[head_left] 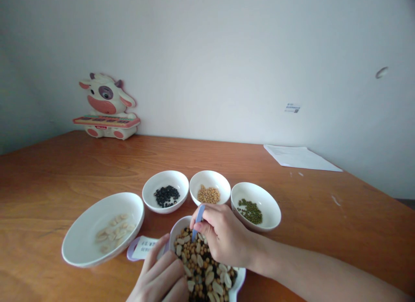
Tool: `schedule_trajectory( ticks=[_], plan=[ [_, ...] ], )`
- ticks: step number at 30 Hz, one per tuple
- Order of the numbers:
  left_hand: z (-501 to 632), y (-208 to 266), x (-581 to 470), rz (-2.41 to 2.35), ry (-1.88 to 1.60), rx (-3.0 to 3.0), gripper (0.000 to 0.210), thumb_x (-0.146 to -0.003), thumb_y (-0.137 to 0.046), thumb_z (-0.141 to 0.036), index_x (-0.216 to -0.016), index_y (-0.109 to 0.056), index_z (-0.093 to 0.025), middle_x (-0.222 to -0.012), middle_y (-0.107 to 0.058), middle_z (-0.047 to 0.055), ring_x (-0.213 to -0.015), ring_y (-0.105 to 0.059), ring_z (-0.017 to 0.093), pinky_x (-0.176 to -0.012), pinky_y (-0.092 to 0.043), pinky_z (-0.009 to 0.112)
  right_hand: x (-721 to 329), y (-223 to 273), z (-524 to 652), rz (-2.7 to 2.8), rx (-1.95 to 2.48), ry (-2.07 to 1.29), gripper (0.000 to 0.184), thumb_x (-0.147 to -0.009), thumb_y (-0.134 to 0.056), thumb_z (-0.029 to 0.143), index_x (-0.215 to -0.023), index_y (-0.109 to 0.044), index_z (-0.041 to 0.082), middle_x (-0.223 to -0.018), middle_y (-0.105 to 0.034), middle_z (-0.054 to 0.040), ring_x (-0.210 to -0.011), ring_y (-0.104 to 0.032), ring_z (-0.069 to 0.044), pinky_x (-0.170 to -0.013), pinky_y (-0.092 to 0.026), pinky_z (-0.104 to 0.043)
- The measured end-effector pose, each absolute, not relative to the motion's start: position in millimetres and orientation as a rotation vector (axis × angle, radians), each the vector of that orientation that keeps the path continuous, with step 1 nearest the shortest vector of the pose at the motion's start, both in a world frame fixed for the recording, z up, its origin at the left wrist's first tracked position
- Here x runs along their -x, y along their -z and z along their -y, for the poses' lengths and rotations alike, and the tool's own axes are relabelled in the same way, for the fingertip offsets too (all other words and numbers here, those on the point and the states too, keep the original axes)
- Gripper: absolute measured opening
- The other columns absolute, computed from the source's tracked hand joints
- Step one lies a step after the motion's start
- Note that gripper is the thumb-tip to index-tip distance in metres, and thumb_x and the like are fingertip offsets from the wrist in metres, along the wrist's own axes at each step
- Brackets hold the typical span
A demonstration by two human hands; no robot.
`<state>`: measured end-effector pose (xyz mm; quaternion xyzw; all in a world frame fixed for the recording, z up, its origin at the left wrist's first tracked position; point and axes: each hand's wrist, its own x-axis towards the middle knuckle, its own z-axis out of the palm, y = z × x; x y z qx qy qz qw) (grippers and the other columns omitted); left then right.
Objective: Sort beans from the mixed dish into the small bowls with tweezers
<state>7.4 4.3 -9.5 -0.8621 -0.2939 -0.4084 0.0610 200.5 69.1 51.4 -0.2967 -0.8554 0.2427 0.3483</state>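
My right hand (223,235) pinches slim blue plastic tweezers (198,220), pointing down into a mixed heap of beans and peanuts (201,263). The heap fills a white bowl (241,281) with a lavender handle (130,252) bearing a printed label (144,246). My left hand (164,274) is closed at the left rim of this bowl, beside the handle; some of its fingertips are hidden. The tweezer tips are lost among the beans. Just behind my right hand stands a small white bowl (223,181) of yellow soybeans (209,194).
Black beans lie in a white bowl (149,187), green beans in another bowl (270,207), and peanut halves in a larger bowl (76,232) at left. A toy cow keyboard (106,109) and white paper (301,158) sit by the wall on the wooden table (340,215).
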Motion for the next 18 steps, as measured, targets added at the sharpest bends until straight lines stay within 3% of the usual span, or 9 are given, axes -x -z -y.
schedule_trajectory(
  ticks=[3, 10, 18],
  plan=[
    [-4.1, 3.4, -6.1, 0.861, 1.112, 2.693, 0.036, -0.105, -0.036, -0.018, -0.07, -0.043, -0.021, -0.065, -0.05, -0.005, -0.067, -0.054, 0.012, -0.113, -0.035, 0.035, -200.6, -51.1, -69.6, 2.234, 0.761, -0.626, 0.018, -0.093, -0.047, 0.012, -0.082, -0.06, 0.016, -0.081, -0.07, -0.0096, -0.076, -0.068, -0.02, -0.072, -0.055, -0.03],
    [-4.2, 28.8, -6.6, 0.905, 1.235, 2.647, 0.038, -0.107, -0.031, -0.023, -0.071, -0.042, -0.021, -0.067, -0.048, -0.004, -0.072, -0.052, 0.014, -0.116, -0.032, 0.044, -201.2, -49.3, -71.2, 2.275, 0.712, -0.636, 0.019, -0.095, -0.046, 0.011, -0.082, -0.059, 0.016, -0.082, -0.069, -0.0094, -0.076, -0.066, -0.019, -0.073, -0.054, -0.029],
    [-2.3, 23.8, -7.8, 0.908, 1.248, 2.645, 0.039, -0.108, -0.029, -0.021, -0.072, -0.044, -0.021, -0.067, -0.046, -0.004, -0.068, -0.049, 0.013, -0.115, -0.03, 0.042, -201.3, -48.2, -71.3, 2.227, 0.695, -0.604, 0.019, -0.096, -0.047, 0.012, -0.083, -0.06, 0.015, -0.081, -0.07, -0.0094, -0.075, -0.067, -0.019, -0.071, -0.053, -0.028]
  ],
)
